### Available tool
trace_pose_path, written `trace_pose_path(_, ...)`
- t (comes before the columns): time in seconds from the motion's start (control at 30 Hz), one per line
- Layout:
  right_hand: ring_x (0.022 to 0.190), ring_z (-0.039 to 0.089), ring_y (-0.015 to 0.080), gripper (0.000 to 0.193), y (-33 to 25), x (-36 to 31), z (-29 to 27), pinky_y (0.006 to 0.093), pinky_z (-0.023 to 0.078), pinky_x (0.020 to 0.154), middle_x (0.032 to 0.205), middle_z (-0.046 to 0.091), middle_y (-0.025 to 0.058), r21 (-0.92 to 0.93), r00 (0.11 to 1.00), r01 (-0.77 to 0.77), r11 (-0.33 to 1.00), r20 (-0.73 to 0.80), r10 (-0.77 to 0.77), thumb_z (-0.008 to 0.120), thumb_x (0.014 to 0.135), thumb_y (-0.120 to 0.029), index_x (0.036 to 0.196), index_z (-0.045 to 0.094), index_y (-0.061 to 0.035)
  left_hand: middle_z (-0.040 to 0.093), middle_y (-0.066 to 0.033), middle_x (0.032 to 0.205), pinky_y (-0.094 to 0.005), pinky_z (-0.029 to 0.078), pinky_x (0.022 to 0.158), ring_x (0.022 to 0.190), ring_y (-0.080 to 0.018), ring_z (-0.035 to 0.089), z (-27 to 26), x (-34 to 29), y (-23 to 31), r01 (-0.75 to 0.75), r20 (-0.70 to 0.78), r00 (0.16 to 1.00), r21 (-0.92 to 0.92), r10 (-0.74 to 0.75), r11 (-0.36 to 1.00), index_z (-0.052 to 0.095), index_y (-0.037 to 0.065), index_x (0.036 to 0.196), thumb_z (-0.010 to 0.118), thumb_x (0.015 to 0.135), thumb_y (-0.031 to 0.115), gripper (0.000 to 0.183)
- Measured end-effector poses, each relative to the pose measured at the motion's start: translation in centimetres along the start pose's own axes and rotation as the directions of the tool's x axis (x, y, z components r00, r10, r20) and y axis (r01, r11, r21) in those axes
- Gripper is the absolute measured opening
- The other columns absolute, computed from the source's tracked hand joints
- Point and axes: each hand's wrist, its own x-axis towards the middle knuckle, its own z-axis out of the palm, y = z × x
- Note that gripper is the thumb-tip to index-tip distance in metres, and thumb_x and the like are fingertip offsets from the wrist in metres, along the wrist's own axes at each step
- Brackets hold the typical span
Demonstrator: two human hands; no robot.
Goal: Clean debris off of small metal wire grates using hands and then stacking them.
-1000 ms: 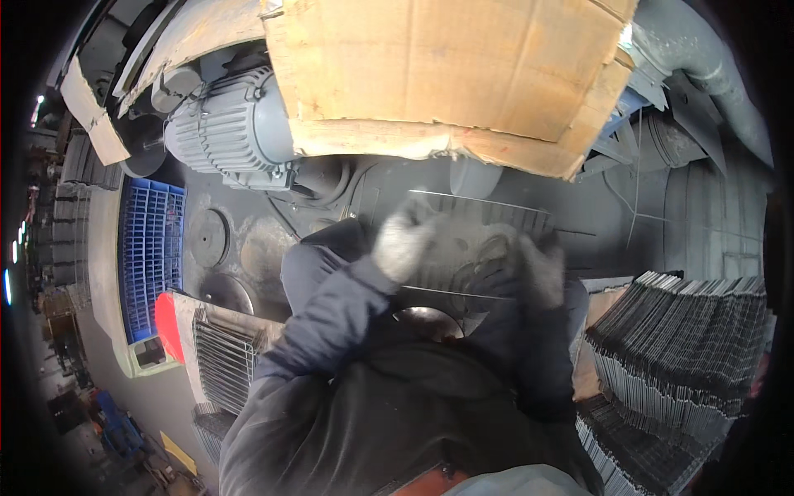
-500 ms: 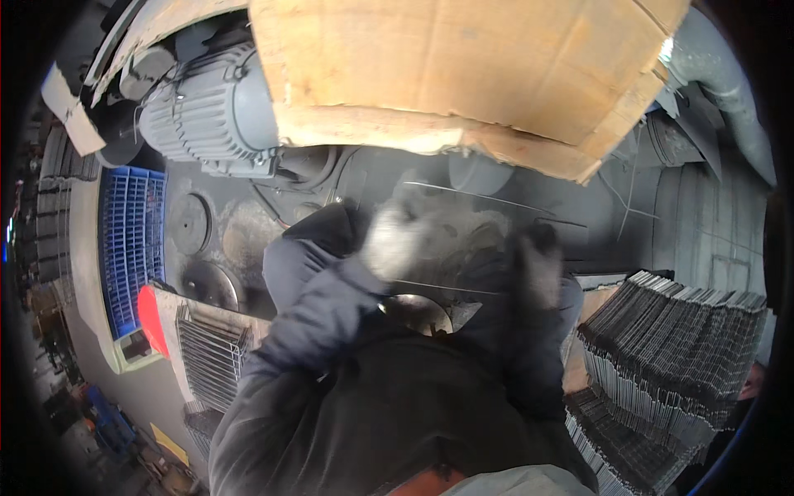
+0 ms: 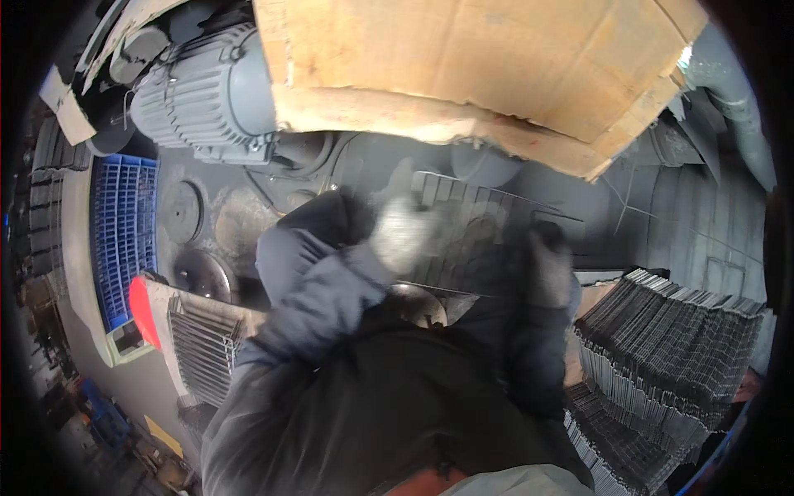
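A wire rack [image 3: 455, 198] with thin parallel bars spans the space between my two gloved hands, above my lap. At the rack's left side, my left hand [image 3: 403, 236] in a pale glove is closed on its edge. My right hand [image 3: 552, 260], in a darker, soiled glove, is at the opposite side, its fingers bent round the edge and blurred by motion. Just under the rack's near edge, part of a shiny round metal disc [image 3: 424, 304] shows between my legs.
A large cardboard sheet [image 3: 463, 62] hangs ahead, beside a grey finned motor [image 3: 203, 99]. Tall stacks of similar wire racks [image 3: 670, 339] stand at my right. More wire racks [image 3: 201, 351] lean at my left, near a blue plastic crate [image 3: 126, 240].
The rack between my hands has tilted, and its parallel bars now show more plainly. My left hand has shifted slightly right. The whole view has turned a little.
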Motion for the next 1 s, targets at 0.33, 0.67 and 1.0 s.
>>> trace_pose_path(0.33,0.093,0.07,0.0181,0.035,-1.8,1.5,9.2,0.0313,0.058,0.079,0.112,0.072,0.0101,-0.077,0.934,-0.171,0.982,0.305,0.187,0.07,0.098,-0.007,0.132,0.065,0.0003,0.071,-0.0102,0.096,-0.0443,0.064,0.064,0.073,-0.0249,0.07,-11.7,-3.3,2.5,0.206,0.027,0.977,-0.395,-0.213,0.895,0.058,0.005,0.127,0.054,0.104,0.009,0.024)
trace_pose_path(0.67,0.108,0.073,0.0309,0.036,-3.0,-1.6,-5.0,0.0439,0.06,0.097,0.119,0.073,0.0207,0.302,0.991,-0.101,0.948,-0.056,0.124,0.062,0.101,-0.012,0.132,0.063,0.0065,0.07,-0.0187,0.115,-0.0513,0.066,0.078,0.091,-0.0348,0.074,0.0,4.5,-4.4,0.525,0.674,0.666,-0.728,0.319,0.442,0.058,-0.003,0.131,0.064,0.103,0.016,0.034)
trace_pose_path(1.0,0.078,0.071,0.0144,0.028,-5.4,-4.4,13.5,0.0266,0.06,0.06,0.104,0.072,0.0103,0.079,0.708,0.541,0.837,0.494,-0.505,0.065,0.107,-0.011,0.132,0.059,-0.0026,0.068,-0.0087,0.083,-0.0314,0.057,0.051,0.054,-0.0202,0.065,-13.6,-14.4,6.3,-0.102,-0.296,0.954,-0.169,0.048,0.98,0.061,0.0,0.115,0.071,0.099,0.009,0.021)
